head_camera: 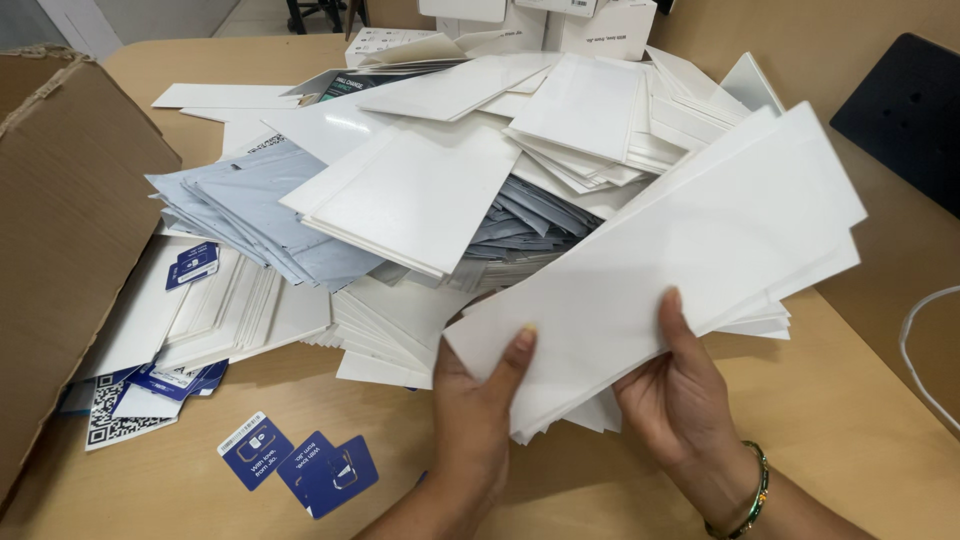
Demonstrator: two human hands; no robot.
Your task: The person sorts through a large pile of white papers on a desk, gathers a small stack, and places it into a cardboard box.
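Envelopes (660, 270), a fanned white stack, sit pinched at their near end by both hands, left (475, 400) and right (675, 385), just before the heap (440, 190). Loosely squared, the lower ones could slide out onto the desk (840, 420).

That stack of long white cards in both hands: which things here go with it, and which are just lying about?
In hand:
- stack of white cards, held by the left hand and right hand
- heap of white cards behind it

Lying about:
- small blue cards
- grey envelopes
- cardboard box
- black pad
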